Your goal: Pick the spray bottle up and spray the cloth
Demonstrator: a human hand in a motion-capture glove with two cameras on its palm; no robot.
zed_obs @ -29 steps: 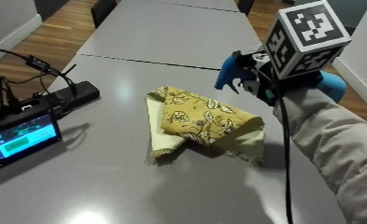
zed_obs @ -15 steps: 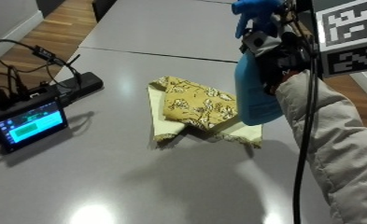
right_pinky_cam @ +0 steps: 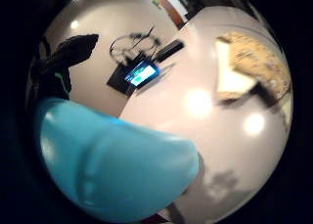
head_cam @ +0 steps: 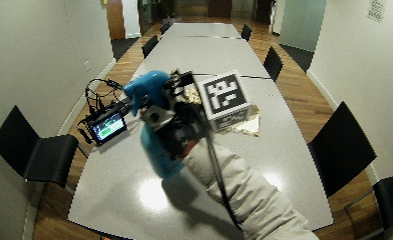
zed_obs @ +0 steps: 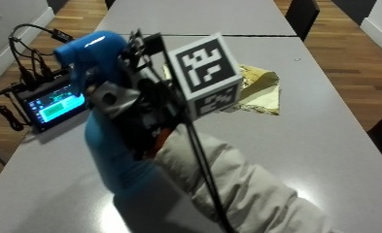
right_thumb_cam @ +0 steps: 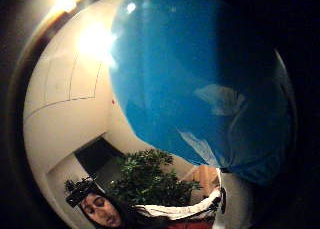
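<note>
My gloved right hand point(zed_obs: 144, 119) grips a blue spray bottle point(zed_obs: 110, 150) by its neck and holds it upright in the air above the grey table point(zed_obs: 326, 145). The bottle's head point(zed_obs: 90, 46) points toward the side with the screen device, away from the cloth. A yellow patterned cloth point(zed_obs: 260, 88) lies crumpled on the table behind the hand, partly hidden by it. In the wide outside view the bottle point(head_cam: 155, 147) hangs above the near half of the table, with the cloth point(head_cam: 246, 126) beyond. The bottle's blue body point(right_pinky_cam: 112, 170) point(right_thumb_cam: 200, 79) fills much of both palm views.
A small device with a lit screen point(zed_obs: 48, 102) and a tangle of cables sits at the table's left edge, also seen as the screen device point(head_cam: 106, 126). Black chairs point(head_cam: 39, 152) stand along both long sides. The table runs far back past the cloth.
The hand has carried the bottle up from beside the cloth and nearer the table's front, over the left side. The outside camera has shifted too. The cloth lies where it was.
</note>
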